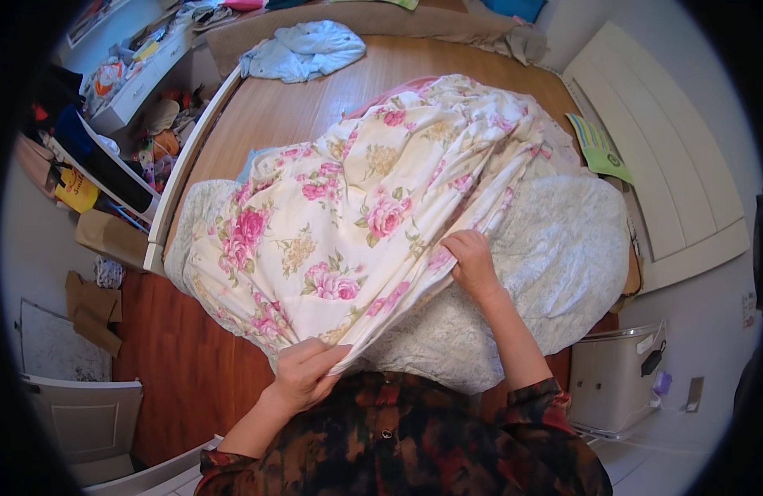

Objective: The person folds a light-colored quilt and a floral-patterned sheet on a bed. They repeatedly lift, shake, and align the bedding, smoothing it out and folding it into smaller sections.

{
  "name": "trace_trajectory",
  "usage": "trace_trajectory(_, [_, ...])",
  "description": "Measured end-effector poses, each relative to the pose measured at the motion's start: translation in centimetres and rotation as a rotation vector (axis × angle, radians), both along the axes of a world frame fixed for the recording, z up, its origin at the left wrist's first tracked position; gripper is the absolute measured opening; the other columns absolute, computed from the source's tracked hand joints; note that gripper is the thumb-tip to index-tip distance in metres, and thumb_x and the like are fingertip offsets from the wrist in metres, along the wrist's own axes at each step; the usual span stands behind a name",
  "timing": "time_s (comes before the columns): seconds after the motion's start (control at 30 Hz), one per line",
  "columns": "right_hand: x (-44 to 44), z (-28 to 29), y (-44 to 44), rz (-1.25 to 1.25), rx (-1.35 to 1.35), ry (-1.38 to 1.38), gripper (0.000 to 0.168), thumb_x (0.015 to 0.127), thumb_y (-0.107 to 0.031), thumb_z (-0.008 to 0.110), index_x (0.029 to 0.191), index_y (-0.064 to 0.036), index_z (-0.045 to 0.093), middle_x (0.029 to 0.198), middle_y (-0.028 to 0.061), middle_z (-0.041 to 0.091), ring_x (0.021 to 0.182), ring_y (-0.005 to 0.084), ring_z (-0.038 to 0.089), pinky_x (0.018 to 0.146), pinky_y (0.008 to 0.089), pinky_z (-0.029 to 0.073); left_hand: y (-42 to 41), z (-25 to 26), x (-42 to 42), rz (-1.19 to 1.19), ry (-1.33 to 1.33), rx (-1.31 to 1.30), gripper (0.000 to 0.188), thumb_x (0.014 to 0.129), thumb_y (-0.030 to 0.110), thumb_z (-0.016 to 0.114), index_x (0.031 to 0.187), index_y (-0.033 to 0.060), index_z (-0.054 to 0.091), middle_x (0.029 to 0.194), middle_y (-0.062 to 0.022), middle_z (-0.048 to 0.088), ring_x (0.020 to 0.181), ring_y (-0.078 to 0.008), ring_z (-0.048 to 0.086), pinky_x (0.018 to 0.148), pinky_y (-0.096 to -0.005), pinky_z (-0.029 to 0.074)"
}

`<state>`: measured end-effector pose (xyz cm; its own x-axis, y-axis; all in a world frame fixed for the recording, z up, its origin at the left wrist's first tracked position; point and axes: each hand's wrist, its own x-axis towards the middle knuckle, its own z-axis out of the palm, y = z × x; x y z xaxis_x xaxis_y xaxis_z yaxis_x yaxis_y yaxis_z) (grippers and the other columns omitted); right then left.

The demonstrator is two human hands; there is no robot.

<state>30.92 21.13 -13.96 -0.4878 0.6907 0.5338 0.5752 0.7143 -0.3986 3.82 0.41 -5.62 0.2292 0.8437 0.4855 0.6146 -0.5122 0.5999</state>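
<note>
A cream cloth cover with pink roses (381,214) lies bunched and creased in front of me. My left hand (307,372) grips its near edge close to my body. Further up and to the right, my right hand (471,260) pinches the same edge, which is drawn in a slanting line between both hands. Under the floral cover spreads a pale grey patterned quilt (561,248), showing mostly on the right and hanging towards me over the bed's near side. Folds hide some fingertips. A pink piece of cloth (387,96) shows behind the cover's far edge.
The bed (282,111) has a wood-toned surface with a light blue bundled cloth (307,49) at its far left. A green striped item (598,146) rests at the right edge. Cluttered drawers (139,87) stand left; a metallic bin-like box (610,378) stands right.
</note>
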Motion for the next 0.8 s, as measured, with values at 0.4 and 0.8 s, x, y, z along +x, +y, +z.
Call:
trace_trajectory(0.4, [3.3, 0.1, -3.9, 0.128, -0.390, -0.192, 0.024, 0.075, -0.001, 0.055, 0.096, -0.007, 0.063, 0.127, 0.0182, 0.047, 0.093, 0.0333, 0.059, 0.074, 0.0378, 0.050, -1.4, 0.7, -1.2, 0.055, 0.030, 0.022, 0.028, 0.067, 0.002, 0.066, 0.094, 0.0046, 0.067, 0.061, -0.0056, 0.053, 0.049, -0.0191, 0.051, 0.043, -0.0300, 0.038])
trace_trajectory(0.8, [-3.2, -1.8, 0.1, -0.089, -0.162, -0.104, 0.011, 0.068, 0.003, 0.055, 0.076, 0.002, 0.062, 0.137, 0.0241, 0.035, 0.108, 0.0358, 0.053, 0.084, 0.0421, 0.047, -2.3, 2.2, -1.3, 0.096, 0.082, 0.072, 0.027, 0.067, 0.003, 0.066, 0.094, 0.0046, 0.067, 0.058, -0.0044, 0.050, 0.047, -0.0182, 0.048, 0.043, -0.0291, 0.036])
